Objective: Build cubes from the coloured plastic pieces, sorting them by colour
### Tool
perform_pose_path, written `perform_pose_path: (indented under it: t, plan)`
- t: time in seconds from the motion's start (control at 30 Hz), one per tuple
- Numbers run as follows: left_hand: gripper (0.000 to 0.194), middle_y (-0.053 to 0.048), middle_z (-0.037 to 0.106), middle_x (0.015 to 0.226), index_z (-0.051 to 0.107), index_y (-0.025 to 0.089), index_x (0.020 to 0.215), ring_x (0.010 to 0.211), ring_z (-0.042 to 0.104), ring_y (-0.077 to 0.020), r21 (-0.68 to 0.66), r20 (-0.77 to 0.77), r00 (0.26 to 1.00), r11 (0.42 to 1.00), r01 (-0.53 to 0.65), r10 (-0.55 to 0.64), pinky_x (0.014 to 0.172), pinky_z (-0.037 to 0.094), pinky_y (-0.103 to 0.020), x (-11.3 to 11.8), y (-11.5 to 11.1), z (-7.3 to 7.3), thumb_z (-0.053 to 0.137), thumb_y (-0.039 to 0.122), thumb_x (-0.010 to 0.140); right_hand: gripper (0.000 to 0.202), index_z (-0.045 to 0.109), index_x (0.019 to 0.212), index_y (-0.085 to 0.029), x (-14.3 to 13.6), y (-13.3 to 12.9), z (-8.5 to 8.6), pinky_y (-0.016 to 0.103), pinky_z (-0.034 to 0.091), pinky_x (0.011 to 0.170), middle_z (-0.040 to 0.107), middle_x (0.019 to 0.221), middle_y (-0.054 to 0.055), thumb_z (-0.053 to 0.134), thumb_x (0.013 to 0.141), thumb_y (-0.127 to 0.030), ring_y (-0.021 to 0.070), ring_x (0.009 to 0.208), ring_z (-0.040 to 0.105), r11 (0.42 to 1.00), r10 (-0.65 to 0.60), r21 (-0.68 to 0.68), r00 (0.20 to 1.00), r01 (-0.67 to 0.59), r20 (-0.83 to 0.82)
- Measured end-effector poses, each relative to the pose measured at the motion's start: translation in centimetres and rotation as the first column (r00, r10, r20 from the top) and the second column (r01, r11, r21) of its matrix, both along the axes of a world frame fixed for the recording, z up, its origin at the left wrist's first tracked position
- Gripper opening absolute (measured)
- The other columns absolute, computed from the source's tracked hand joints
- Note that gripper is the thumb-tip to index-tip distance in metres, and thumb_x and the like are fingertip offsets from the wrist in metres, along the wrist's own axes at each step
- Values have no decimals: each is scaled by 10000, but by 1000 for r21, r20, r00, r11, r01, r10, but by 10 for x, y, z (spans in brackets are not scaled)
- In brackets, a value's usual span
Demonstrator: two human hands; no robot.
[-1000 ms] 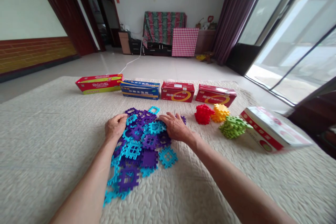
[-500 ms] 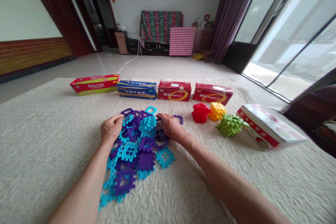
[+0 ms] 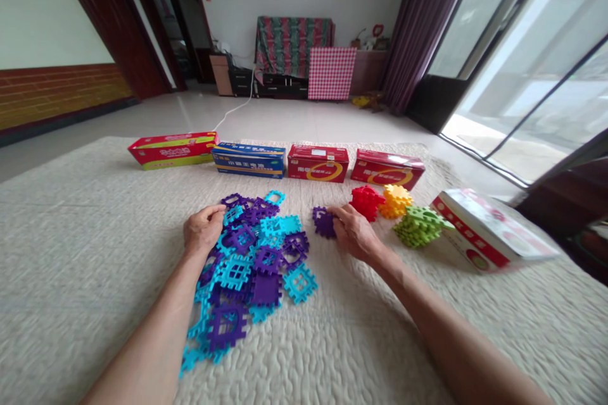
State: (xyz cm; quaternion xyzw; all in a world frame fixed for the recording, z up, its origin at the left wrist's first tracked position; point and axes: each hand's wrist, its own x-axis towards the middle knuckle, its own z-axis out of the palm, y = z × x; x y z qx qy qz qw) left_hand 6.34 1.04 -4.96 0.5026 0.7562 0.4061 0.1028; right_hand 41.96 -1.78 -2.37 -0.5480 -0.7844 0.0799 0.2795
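Note:
A heap of light blue and purple interlocking plastic tiles (image 3: 266,291) lies on the quilted cover, many with window-like cut-outs. At its upper left edge, my left hand (image 3: 204,229) is closed, its thumb and fingertips pinching a light blue tile (image 3: 232,215). Right of the heap, my right hand (image 3: 355,231) grips a purple tile (image 3: 323,223) by its right edge, low over the cover; the fingertips are partly hidden. Just beyond that hand sits a stack of red tiles (image 3: 367,202), with yellow tiles (image 3: 396,200) and green tiles (image 3: 420,226) beside it.
Along the far side stand a red-green box (image 3: 173,150), a blue box (image 3: 249,161) and two red boxes (image 3: 317,164). A white-and-red carton (image 3: 494,228) stands at the right. Behind are the tiled floor and a cloth-covered cabinet (image 3: 294,44).
My right hand has moved right, away from the heap, and now has a purple tile. The light blue pieces near where it was lie lower and more spread. My left hand stays put.

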Motion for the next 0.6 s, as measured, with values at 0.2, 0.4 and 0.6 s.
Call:
perform_pose_path:
  t: [0.2, 0.4, 0.6]
  plan:
    - [281, -2, 756, 928, 757, 248, 908, 868, 682, -212, 7, -6, 1000, 1000, 7, -7, 793, 510, -274, -2, 1, -3, 560, 350, 735, 449, 527, 1237, -151, -4, -10, -1, 375, 469, 912, 561, 1150, 131, 586, 804, -255, 234, 1025, 564, 998, 58, 12, 998, -59, 36]
    - [293, -6, 758, 902, 756, 246, 922, 831, 688, -205, 18, -4, 1000, 1000, 24, -24, 778, 521, -270, -3, 2, -7, 548, 354, 746, 446, 551, 1196, -173, -4, -12, -4, 389, 474, 900, 563, 1127, 119, 610, 756, -216, 234, 1022, 556, 997, 69, 19, 996, -71, 50]
    - [311, -6, 757, 922, 758, 245, 938, 835, 689, -207, 10, -4, 1000, 1000, 22, -22, 772, 527, -271, -3, 3, -7, 538, 356, 748, 424, 565, 1172, -178, -8, 3, -8, 419, 451, 932, 572, 1146, 119, 598, 750, -207, 255, 1046, 536, 989, 65, 134, 997, -69, 32]
